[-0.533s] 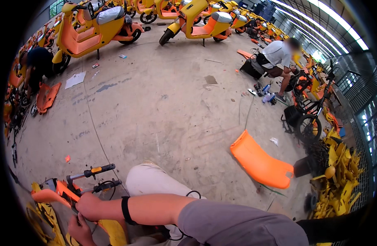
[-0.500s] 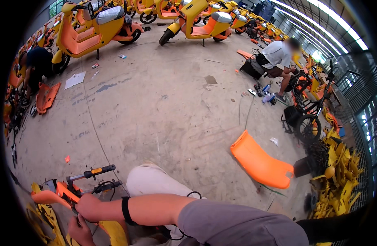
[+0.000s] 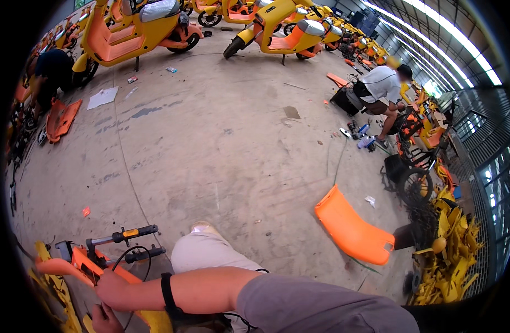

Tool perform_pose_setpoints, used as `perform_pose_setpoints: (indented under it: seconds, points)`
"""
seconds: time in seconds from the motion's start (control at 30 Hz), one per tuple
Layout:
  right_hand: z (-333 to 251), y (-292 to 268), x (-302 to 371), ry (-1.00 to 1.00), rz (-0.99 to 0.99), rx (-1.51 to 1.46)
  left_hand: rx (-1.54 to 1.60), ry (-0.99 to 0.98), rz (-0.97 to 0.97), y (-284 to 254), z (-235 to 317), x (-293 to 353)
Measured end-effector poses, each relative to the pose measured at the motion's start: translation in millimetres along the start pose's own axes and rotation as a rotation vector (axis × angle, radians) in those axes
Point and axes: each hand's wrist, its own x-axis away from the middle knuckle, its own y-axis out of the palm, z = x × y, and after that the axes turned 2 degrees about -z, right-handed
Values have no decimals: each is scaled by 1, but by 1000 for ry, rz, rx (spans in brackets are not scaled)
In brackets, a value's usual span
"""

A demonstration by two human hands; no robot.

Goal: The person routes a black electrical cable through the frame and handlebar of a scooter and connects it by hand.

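Observation:
An orange scooter body section [image 3: 63,267] lies at the lower left, with a pair of fork tubes [image 3: 124,235] sticking out toward the right. My right hand [image 3: 114,289] reaches across from the right and rests on this orange section. Its fingers curl inward, and what they grip is hidden. Just below it, my left hand [image 3: 106,320] is closed with the fingertips together, at the lower edge of the view; I cannot make out what is in it. A black cable [image 3: 148,261] loops out beside my right hand. Yellow panels [image 3: 58,291] lie under and around the section.
A curved orange panel [image 3: 355,227] lies on the floor to the right, near a heap of yellow parts [image 3: 449,258]. One person [image 3: 380,86] sits by a stripped scooter frame [image 3: 416,161]; another [image 3: 52,72] bends at far left. Yellow scooters [image 3: 119,33] stand at the back.
The view has shifted slightly. The black cable now arcs higher between my right hand and the fork tubes. Both hands stay close together at the orange section.

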Motion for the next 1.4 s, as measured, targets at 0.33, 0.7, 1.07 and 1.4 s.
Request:
perform_pose_setpoints:
  seconds: [0.33, 0.7, 1.07, 1.4]
  points:
    - [-10, 11, 12, -62, 91, 13, 363, 33, 212, 93, -77, -6]
    - [-7, -12, 60, -115, 144, -143, 418, 211, 298, 65, -44, 28]
    - [-13, -20, 74, -91, 339, -191, 554, 181, 263, 43, -25, 35]
    - [7, -27, 67, -162, 441, -401, 732, 148, 162, 45, -15, 13]
